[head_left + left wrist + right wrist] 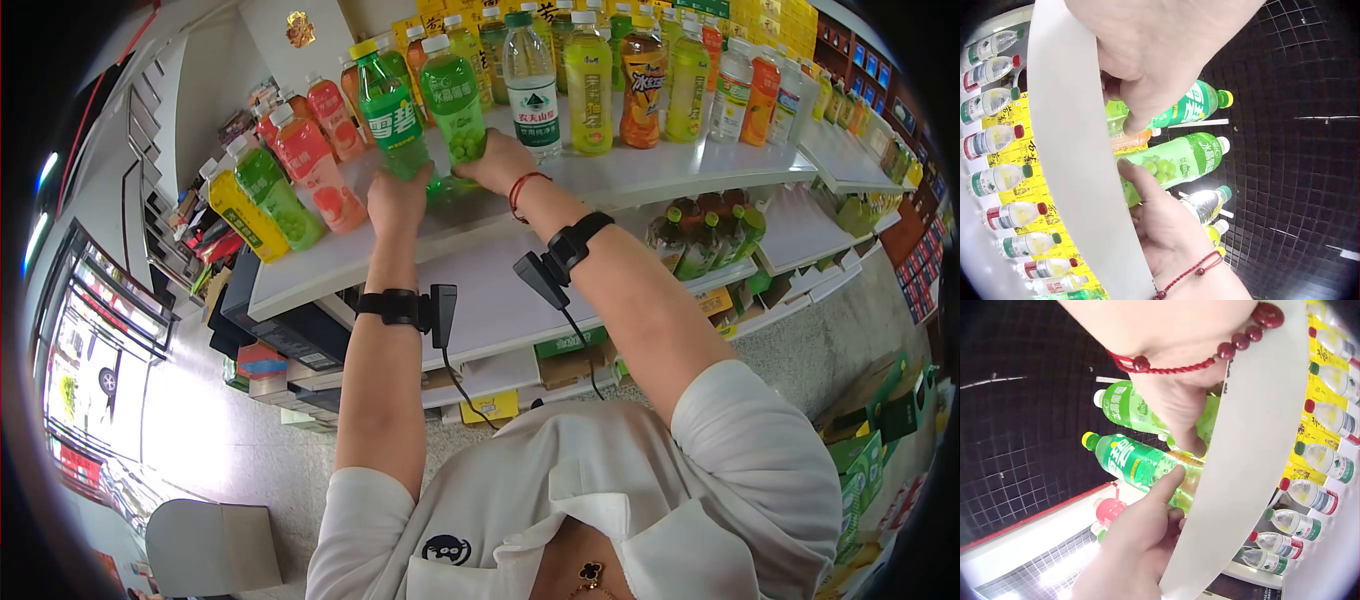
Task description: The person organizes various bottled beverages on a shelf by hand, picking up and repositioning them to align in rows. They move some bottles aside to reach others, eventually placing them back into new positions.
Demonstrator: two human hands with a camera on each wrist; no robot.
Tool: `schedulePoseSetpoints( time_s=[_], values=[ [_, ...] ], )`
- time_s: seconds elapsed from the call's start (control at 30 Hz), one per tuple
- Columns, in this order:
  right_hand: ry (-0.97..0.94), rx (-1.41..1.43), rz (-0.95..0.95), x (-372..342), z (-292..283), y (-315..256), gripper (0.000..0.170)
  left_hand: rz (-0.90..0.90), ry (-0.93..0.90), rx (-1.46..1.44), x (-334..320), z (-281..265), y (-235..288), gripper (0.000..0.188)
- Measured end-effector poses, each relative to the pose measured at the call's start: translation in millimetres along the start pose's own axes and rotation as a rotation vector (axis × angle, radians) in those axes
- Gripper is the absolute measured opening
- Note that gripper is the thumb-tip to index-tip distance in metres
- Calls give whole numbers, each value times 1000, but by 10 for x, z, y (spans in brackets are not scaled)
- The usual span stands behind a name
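In the head view my left hand [397, 203] grips the lower part of a green soda bottle [392, 118] with a yellow cap, which leans slightly. My right hand [500, 163], a red bead bracelet at its wrist, holds a light green grape drink bottle [452, 98] with a white cap around its lower part. Both bottles are side by side over the front of the white shelf [600, 183]. From the right wrist, the soda bottle [1129, 461] shows with my left thumb across its base end. Part of each hand is hidden behind the shelf edge in the wrist views.
Pink peach drinks [310, 160], another grape drink [275, 195] and a yellow bottle [240, 212] stand to the left. Right of my hands are a clear water bottle [532, 95] and several tea bottles [590, 90]. A lower shelf holds dark green-capped bottles [700, 235].
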State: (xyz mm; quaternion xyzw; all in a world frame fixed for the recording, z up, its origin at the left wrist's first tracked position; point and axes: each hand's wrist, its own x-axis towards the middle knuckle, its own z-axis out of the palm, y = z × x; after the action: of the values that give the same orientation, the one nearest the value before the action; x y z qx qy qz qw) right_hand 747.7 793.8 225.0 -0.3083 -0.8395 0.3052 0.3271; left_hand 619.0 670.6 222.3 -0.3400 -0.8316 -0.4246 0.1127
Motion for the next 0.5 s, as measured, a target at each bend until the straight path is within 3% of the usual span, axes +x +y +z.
schedulePoseSetpoints(
  time_s=[0.5],
  values=[
    [66,-17,61,-52,-35,-57,61,-6,1,2,-44,6,77,65]
  ],
)
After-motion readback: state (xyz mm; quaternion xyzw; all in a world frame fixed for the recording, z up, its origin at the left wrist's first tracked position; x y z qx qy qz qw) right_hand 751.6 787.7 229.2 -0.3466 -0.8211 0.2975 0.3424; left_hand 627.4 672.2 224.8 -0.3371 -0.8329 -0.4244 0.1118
